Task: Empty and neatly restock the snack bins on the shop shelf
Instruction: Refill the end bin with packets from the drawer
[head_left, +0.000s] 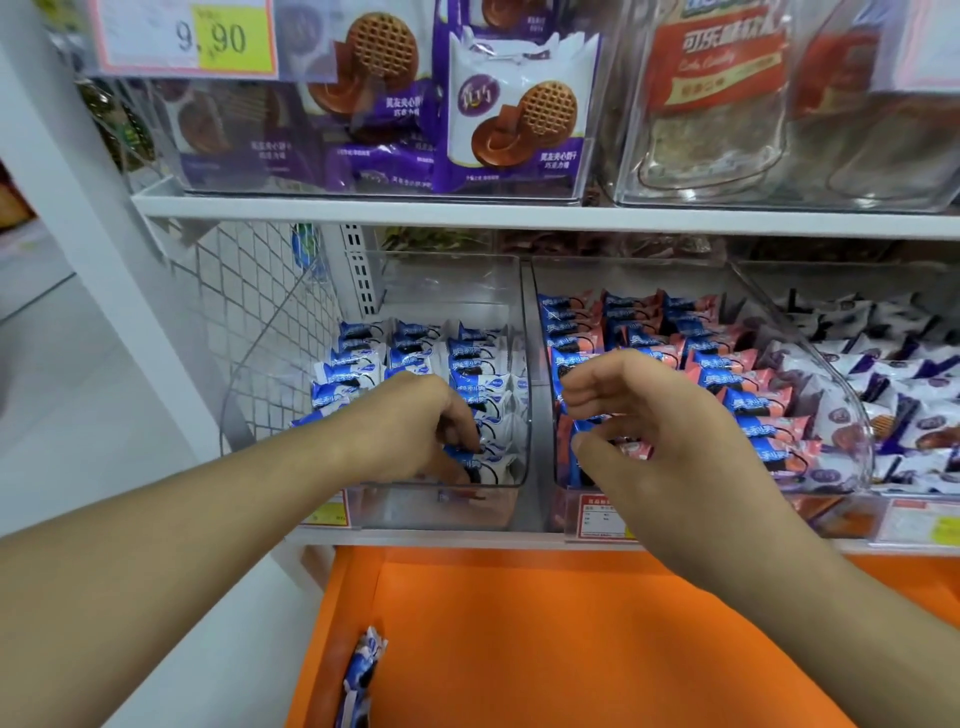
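Clear plastic is walling every bin on this shelf, so you are seeing the stock through the sides. In the left bin (514, 415) blue-and-white biscuit packets (363, 358) are standing on edge in three rows, and your left hand (415, 431) is reaching down into its front right corner, fingers curled round a packet (485, 457) at the near end of the row; it looks like a pinch on the wrapper, though the fingertips are partly hidden. In the middle bin (537, 332) pink-and-blue packets (727, 379) are packed in the same upright rows, and your right hand (654, 415) is hovering over their front end, fingers loosely bent, thumb apart from them, holding nothing that I can make out. The right bin (810, 338) is holding white-and-purple packets (883, 364). Below, one blue-and-white packet (363, 670) is lying alone in the orange tray (519, 623).

These packets are probably light, slick and crinkly, with brittle biscuits inside, so squeezing the middle is risking breakage. You are better off taking each by its crimped end seal or lightly across its flat faces, and sliding it in upright beside its neighbours.
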